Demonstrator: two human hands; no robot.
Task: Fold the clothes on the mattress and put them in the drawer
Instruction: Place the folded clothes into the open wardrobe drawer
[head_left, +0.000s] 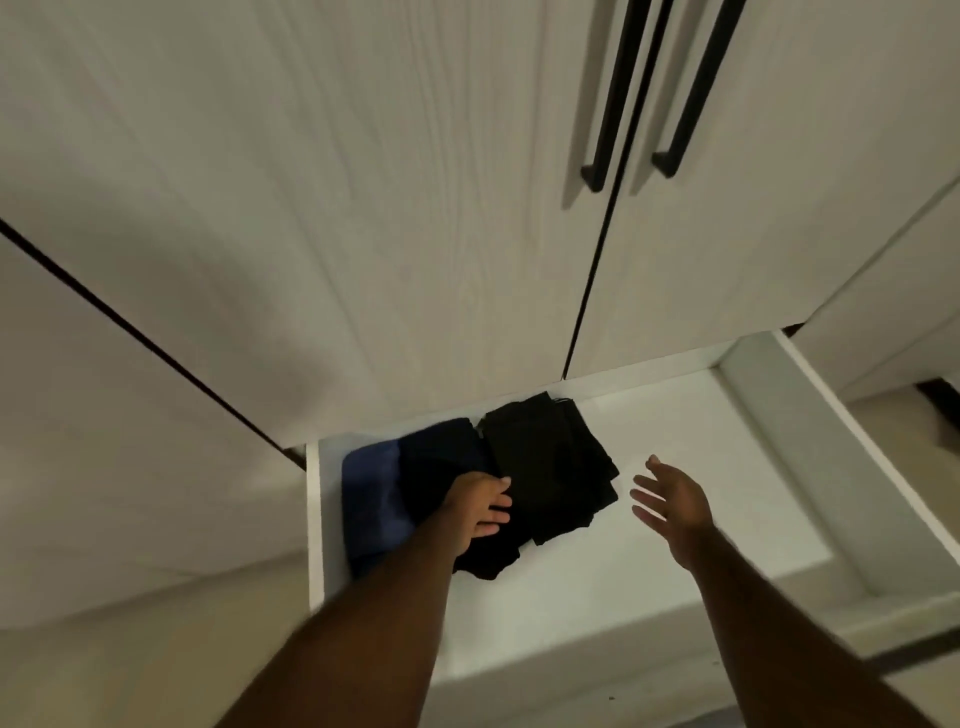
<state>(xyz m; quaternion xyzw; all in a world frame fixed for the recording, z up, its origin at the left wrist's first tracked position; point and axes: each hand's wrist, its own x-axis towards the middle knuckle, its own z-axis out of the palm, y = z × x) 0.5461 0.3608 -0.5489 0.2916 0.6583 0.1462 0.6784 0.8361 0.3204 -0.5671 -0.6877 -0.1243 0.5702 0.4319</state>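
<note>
My left hand (480, 506) presses flat, fingers spread, on the folded dark navy-and-black garment (415, 483) in the open white drawer (779, 441), beside a folded black garment (550, 462). My right hand (670, 501) hovers open, empty. Advice: square both stacks before closing.

Open white drawer (769, 467) holding folded clothes.

The drawer stands pulled out below the wardrobe doors. On its floor, at the left end, lies a blue garment (371, 499) against the left wall; a dark garment (441, 467) partly overlaps it, and a black folded garment (550, 462) sits just beside that, near the back. The right half of the floor is bare.
</note>
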